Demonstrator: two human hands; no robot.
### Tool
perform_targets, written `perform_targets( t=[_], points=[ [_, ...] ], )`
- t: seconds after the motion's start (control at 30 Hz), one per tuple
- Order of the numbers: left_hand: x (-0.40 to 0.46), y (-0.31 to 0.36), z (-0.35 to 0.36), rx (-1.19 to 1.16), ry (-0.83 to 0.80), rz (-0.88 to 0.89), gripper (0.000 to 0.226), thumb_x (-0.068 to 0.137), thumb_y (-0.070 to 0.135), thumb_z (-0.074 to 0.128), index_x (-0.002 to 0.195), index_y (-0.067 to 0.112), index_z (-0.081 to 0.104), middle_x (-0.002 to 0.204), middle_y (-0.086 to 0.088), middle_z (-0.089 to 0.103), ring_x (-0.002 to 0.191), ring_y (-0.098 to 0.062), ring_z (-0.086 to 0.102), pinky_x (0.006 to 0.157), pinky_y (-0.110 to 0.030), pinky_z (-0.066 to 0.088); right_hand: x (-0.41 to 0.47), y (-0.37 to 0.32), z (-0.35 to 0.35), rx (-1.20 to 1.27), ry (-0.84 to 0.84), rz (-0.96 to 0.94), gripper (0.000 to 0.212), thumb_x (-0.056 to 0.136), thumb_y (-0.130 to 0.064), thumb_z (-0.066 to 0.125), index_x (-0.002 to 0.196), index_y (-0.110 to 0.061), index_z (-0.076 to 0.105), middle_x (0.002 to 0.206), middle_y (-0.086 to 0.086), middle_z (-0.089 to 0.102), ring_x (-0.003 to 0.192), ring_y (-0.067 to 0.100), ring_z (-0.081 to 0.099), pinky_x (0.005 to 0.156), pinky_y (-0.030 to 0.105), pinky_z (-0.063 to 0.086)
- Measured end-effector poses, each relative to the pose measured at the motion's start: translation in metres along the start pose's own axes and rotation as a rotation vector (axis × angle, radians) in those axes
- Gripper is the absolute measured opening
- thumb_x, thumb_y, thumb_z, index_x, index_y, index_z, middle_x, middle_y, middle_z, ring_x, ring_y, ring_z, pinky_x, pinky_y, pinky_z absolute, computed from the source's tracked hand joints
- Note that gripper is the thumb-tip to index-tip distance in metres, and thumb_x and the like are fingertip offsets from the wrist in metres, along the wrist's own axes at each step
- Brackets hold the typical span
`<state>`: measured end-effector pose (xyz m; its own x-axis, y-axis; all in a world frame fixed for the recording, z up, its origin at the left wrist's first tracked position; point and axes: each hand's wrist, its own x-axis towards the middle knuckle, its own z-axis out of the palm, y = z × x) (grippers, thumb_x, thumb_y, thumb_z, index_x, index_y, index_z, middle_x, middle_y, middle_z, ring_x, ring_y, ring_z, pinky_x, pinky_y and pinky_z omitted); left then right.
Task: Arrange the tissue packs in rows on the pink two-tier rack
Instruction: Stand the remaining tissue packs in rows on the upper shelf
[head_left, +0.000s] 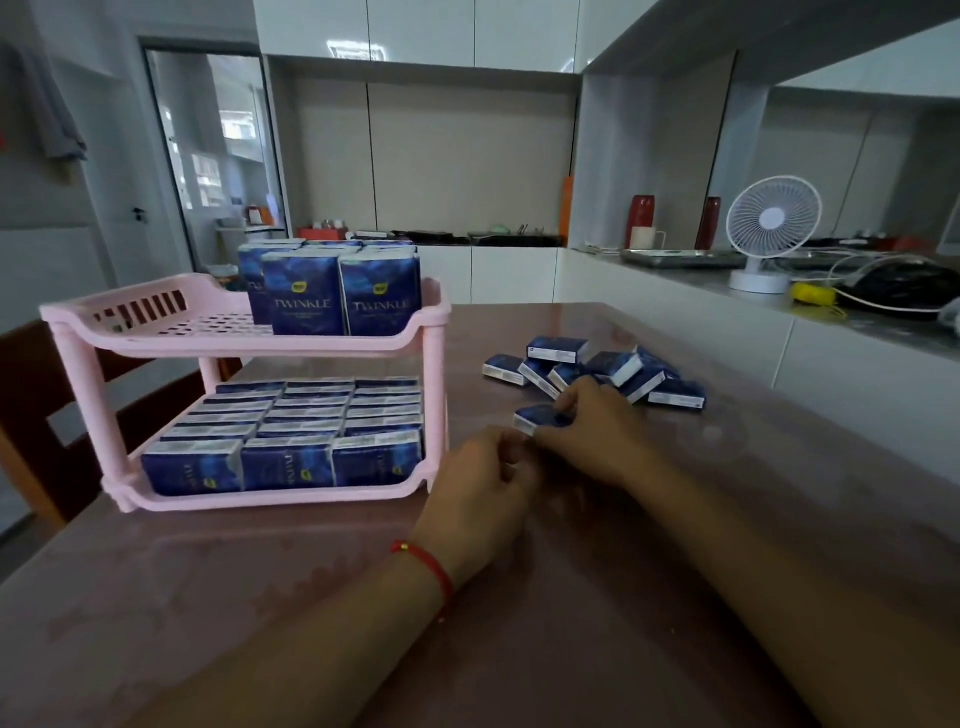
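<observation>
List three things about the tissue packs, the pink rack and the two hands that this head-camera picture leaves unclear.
1. Head view: how many packs fill the top tier; the front packs hide those behind.
2. Head view: the small print on the loose packs is too small to read.
3. Head view: how the left hand meets the pack that the right hand holds; the fingers overlap.
</observation>
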<state>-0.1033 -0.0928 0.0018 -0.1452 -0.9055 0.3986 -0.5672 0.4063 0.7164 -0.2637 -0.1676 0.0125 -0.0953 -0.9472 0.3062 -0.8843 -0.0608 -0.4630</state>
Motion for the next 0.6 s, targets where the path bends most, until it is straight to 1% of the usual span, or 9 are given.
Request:
perform_targets(
  t=[0.07, 0.13, 0.23, 0.3, 0.37, 0.4, 0.47, 0.5, 0.6],
  points=[
    [0.001, 0.001, 0.002, 0.029, -0.001, 0.004, 0.021, 0.098, 0.028, 0.055, 0.107, 0.015, 0.069, 0.098, 0.003, 0.071, 0.088, -0.011, 0.064, 0.077, -0.018, 0.045, -0.004, -0.002, -0.018, 0.364, -0.107, -0.007, 0.041, 0.073, -0.046, 0.078, 0.102, -0.026, 0.057, 0.102, -0.004, 0.063, 0.09, 0.016, 0.061, 0.079, 0.039, 0.055],
    [0.004, 0.001, 0.003, -0.06, 0.019, -0.049, 0.031, 0.101, 0.037, 0.049, 0.094, 0.015, 0.07, 0.085, 0.001, 0.072, 0.077, -0.014, 0.066, 0.072, -0.019, 0.05, -0.009, -0.005, -0.035, 0.568, -0.275, -0.118, 0.033, 0.08, -0.03, 0.08, 0.104, -0.019, 0.061, 0.097, 0.001, 0.066, 0.085, 0.016, 0.062, 0.074, 0.038, 0.055],
    [0.009, 0.004, 0.002, -0.397, 0.045, -0.2, 0.034, 0.096, 0.049, 0.052, 0.094, 0.021, 0.071, 0.09, -0.004, 0.076, 0.084, -0.022, 0.073, 0.085, -0.045, 0.058, -0.019, -0.007, -0.047, 0.609, -0.532, -0.254, 0.035, 0.082, -0.019, 0.08, 0.111, -0.014, 0.062, 0.101, 0.003, 0.069, 0.089, 0.018, 0.065, 0.081, 0.039, 0.057],
    [0.008, 0.006, 0.002, -0.492, 0.037, -0.205, 0.022, 0.094, 0.044, 0.058, 0.103, 0.028, 0.07, 0.099, -0.002, 0.076, 0.094, -0.019, 0.073, 0.091, -0.046, 0.057, -0.02, -0.004, -0.049, 0.578, -0.618, -0.296, 0.029, 0.085, -0.024, 0.077, 0.11, -0.013, 0.066, 0.105, 0.006, 0.07, 0.094, 0.02, 0.067, 0.084, 0.038, 0.057],
    [0.008, 0.004, 0.006, -0.463, 0.049, -0.2, 0.037, 0.084, 0.042, 0.061, 0.117, 0.027, 0.064, 0.108, -0.001, 0.073, 0.101, -0.019, 0.07, 0.095, -0.045, 0.055, -0.013, 0.0, -0.045, 0.636, -0.534, -0.29, 0.02, 0.094, -0.026, 0.065, 0.102, -0.008, 0.07, 0.1, 0.011, 0.071, 0.089, 0.02, 0.067, 0.081, 0.037, 0.055],
    [0.007, 0.002, 0.008, -0.438, 0.052, -0.209, 0.045, 0.079, 0.042, 0.06, 0.121, 0.025, 0.061, 0.111, 0.0, 0.072, 0.102, -0.018, 0.069, 0.097, -0.045, 0.054, -0.006, 0.004, -0.04, 0.626, -0.395, -0.251, 0.019, 0.096, -0.025, 0.061, 0.098, -0.008, 0.071, 0.097, 0.01, 0.072, 0.088, 0.019, 0.067, 0.081, 0.039, 0.054],
    [0.007, 0.003, 0.008, -0.404, 0.057, -0.215, 0.038, 0.086, 0.032, 0.061, 0.123, 0.022, 0.058, 0.111, 0.001, 0.071, 0.101, -0.016, 0.068, 0.096, -0.042, 0.054, 0.009, 0.02, -0.026, 0.352, -0.028, -0.176, 0.015, 0.095, -0.025, 0.061, 0.103, -0.017, 0.071, 0.103, 0.0, 0.072, 0.097, 0.017, 0.066, 0.087, 0.04, 0.054],
    [0.007, 0.003, 0.008, -0.396, 0.055, -0.221, 0.031, 0.091, 0.027, 0.061, 0.121, 0.022, 0.058, 0.11, 0.001, 0.07, 0.1, -0.015, 0.068, 0.094, -0.04, 0.055, 0.015, 0.028, -0.019, 0.146, 0.079, -0.16, 0.021, 0.093, -0.027, 0.062, 0.113, -0.021, 0.068, 0.113, -0.001, 0.07, 0.104, 0.018, 0.064, 0.091, 0.04, 0.053],
    [0.007, 0.002, 0.008, -0.412, 0.047, -0.23, 0.021, 0.093, 0.023, 0.062, 0.112, 0.028, 0.055, 0.108, 0.0, 0.069, 0.096, -0.014, 0.068, 0.09, -0.037, 0.057, 0.027, 0.046, 0.0, -0.223, 0.031, -0.171, 0.05, 0.093, -0.035, 0.056, 0.141, -0.022, 0.048, 0.141, 0.003, 0.055, 0.125, 0.025, 0.052, 0.103, 0.048, 0.044]
  ],
)
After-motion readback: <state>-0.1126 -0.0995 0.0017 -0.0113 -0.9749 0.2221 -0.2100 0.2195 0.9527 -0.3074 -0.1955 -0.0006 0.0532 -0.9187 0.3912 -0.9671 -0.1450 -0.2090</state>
